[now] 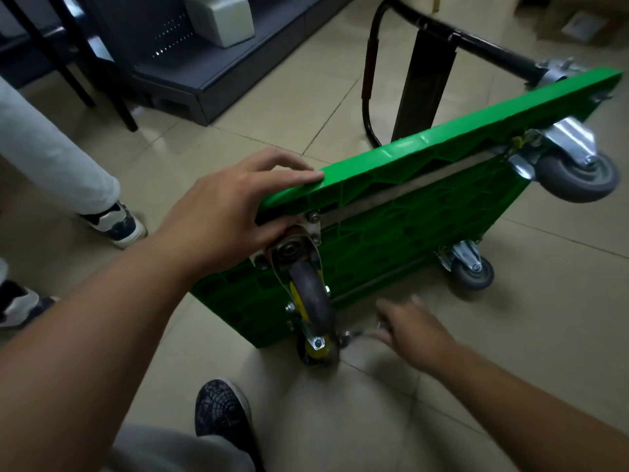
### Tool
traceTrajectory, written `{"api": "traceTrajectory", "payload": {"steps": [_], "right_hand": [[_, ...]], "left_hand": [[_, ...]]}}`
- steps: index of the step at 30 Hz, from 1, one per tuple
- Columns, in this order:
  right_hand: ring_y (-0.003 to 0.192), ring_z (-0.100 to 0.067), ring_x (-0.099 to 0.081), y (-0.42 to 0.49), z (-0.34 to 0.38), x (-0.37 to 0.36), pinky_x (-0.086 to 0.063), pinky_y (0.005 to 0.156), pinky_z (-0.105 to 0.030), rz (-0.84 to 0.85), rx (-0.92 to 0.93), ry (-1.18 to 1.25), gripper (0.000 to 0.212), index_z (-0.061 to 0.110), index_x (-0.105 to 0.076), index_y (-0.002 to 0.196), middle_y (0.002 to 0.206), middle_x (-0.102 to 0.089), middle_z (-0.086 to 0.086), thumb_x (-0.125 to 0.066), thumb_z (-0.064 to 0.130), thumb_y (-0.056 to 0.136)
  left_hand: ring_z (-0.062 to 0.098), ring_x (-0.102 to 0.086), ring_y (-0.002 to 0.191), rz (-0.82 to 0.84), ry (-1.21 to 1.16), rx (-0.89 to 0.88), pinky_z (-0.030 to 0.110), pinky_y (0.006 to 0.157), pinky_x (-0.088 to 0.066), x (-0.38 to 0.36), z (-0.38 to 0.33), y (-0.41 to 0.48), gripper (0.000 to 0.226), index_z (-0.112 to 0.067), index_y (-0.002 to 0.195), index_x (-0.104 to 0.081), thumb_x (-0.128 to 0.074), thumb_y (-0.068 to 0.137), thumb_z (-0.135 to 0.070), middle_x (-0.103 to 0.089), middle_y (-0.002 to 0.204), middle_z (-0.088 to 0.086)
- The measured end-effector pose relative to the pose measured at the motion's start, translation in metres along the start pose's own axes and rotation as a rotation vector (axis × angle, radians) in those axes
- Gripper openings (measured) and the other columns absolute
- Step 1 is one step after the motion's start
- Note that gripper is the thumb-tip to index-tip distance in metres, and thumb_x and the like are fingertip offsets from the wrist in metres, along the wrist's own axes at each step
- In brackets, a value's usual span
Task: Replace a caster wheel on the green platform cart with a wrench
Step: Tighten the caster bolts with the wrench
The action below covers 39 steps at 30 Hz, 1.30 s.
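Note:
The green platform cart [425,199] stands tipped on its long edge, underside facing me. My left hand [231,212] grips its near top corner, fingers over the edge and thumb beside the upper caster's mounting plate [289,250]. That caster's grey wheel [311,291] hangs down over a lower caster with a yellow hub [318,352] at floor level. My right hand [408,332], blurred by motion, holds a small metal wrench [355,333] whose head sits at the lower caster's mount.
Two grey casters [578,175] [473,270] are at the far end. The black folded handle [371,73] lies behind the cart on the tiled floor. Another person's legs and shoes [115,223] are at left, my shoe [221,410] is below, and a dark shelf base [204,80] is behind.

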State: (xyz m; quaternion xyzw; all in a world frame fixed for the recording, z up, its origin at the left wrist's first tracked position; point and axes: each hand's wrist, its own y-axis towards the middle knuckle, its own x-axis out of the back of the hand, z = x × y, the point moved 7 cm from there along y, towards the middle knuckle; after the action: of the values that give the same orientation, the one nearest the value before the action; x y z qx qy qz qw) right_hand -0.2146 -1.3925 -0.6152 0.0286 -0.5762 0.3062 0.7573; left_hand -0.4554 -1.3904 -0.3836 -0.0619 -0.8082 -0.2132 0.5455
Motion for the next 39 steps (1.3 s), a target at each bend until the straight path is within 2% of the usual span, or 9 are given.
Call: {"api": "traceTrajectory", "payload": {"steps": [4, 6, 11, 16, 25, 29, 34, 36, 39], "right_hand": [[0.062, -0.028, -0.055, 0.003, 0.040, 0.119, -0.039, 0.073, -0.037, -0.588, 0.310, -0.170, 0.035, 0.019, -0.051, 0.082, 0.066, -0.062, -0.004, -0.061, 0.052, 0.086], [0.059, -0.027, -0.054, 0.001, 0.064, 0.163, -0.045, 0.071, -0.038, -0.727, 0.394, -0.287, 0.035, 0.015, -0.053, 0.082, 0.064, -0.060, -0.008, -0.069, 0.046, 0.084], [0.067, -0.028, -0.062, 0.010, 0.100, 0.196, -0.043, 0.076, -0.040, -0.686, 0.485, -0.553, 0.033, 0.015, -0.054, 0.089, 0.071, -0.065, -0.006, -0.069, 0.044, 0.087], [0.077, -0.029, -0.066, 0.010, 0.112, 0.202, -0.041, 0.084, -0.041, -0.673, 0.429, -0.736, 0.024, 0.014, -0.058, 0.097, 0.081, -0.071, -0.008, -0.063, 0.037, 0.094], [0.077, -0.029, -0.066, 0.012, 0.117, 0.200, -0.040, 0.083, -0.041, -0.678, 0.429, -0.694, 0.032, 0.013, -0.058, 0.095, 0.080, -0.071, -0.009, -0.066, 0.044, 0.088], [0.066, -0.029, -0.064, 0.015, 0.103, 0.182, -0.040, 0.073, -0.039, -0.752, 0.403, -0.593, 0.035, 0.013, -0.058, 0.088, 0.070, -0.068, -0.009, -0.076, 0.042, 0.081], [0.068, -0.030, -0.059, 0.020, 0.077, 0.166, -0.039, 0.073, -0.039, -0.841, 0.407, -0.349, 0.037, 0.012, -0.058, 0.091, 0.069, -0.063, -0.009, -0.071, 0.046, 0.085], [0.070, -0.025, -0.054, 0.028, 0.052, 0.145, -0.040, 0.063, -0.033, -0.705, 0.271, 0.027, 0.035, 0.013, -0.056, 0.087, 0.067, -0.058, -0.004, -0.070, 0.045, 0.086], [0.056, 0.002, -0.049, 0.039, 0.038, 0.076, -0.035, 0.052, -0.013, -0.475, 0.028, 0.746, 0.030, 0.017, -0.050, 0.076, 0.061, -0.048, 0.009, -0.075, 0.028, 0.087]], "left_hand": [[0.012, -0.062, 0.119, -0.005, 0.006, 0.010, 0.047, 0.085, -0.058, 0.000, -0.001, 0.000, 0.066, -0.050, 0.145, -0.052, -0.075, 0.088, -0.027, -0.049, 0.142, -0.029], [0.014, -0.062, 0.118, -0.006, 0.005, 0.008, 0.047, 0.084, -0.058, 0.000, -0.001, 0.000, 0.065, -0.049, 0.145, -0.053, -0.075, 0.088, -0.027, -0.050, 0.142, -0.027], [0.014, -0.065, 0.111, -0.008, 0.013, 0.005, 0.045, 0.080, -0.058, 0.002, -0.004, 0.000, 0.061, -0.049, 0.144, -0.053, -0.069, 0.087, -0.034, -0.050, 0.141, -0.028], [0.013, -0.065, 0.109, -0.014, 0.021, 0.013, 0.045, 0.078, -0.058, 0.002, -0.003, 0.001, 0.061, -0.049, 0.144, -0.054, -0.071, 0.088, -0.033, -0.050, 0.141, -0.027], [0.012, -0.063, 0.114, 0.002, 0.013, 0.012, 0.047, 0.080, -0.058, 0.002, -0.003, 0.001, 0.061, -0.049, 0.144, -0.053, -0.068, 0.087, -0.034, -0.050, 0.141, -0.028], [0.014, -0.064, 0.115, 0.004, 0.001, 0.007, 0.050, 0.082, -0.057, 0.000, -0.001, 0.002, 0.060, -0.047, 0.144, -0.054, -0.072, 0.089, -0.029, -0.051, 0.141, -0.026], [0.014, -0.062, 0.119, 0.004, -0.005, 0.002, 0.050, 0.085, -0.057, -0.002, 0.002, 0.002, 0.061, -0.046, 0.144, -0.054, -0.075, 0.090, -0.027, -0.051, 0.141, -0.026], [0.014, -0.062, 0.119, 0.004, 0.000, 0.004, 0.050, 0.084, -0.057, -0.002, 0.001, 0.001, 0.061, -0.046, 0.144, -0.054, -0.074, 0.090, -0.028, -0.051, 0.141, -0.026], [0.016, -0.064, 0.116, 0.001, 0.008, -0.002, 0.049, 0.082, -0.058, -0.001, -0.001, -0.001, 0.060, -0.046, 0.145, -0.055, -0.072, 0.090, -0.029, -0.050, 0.141, -0.027]]}}
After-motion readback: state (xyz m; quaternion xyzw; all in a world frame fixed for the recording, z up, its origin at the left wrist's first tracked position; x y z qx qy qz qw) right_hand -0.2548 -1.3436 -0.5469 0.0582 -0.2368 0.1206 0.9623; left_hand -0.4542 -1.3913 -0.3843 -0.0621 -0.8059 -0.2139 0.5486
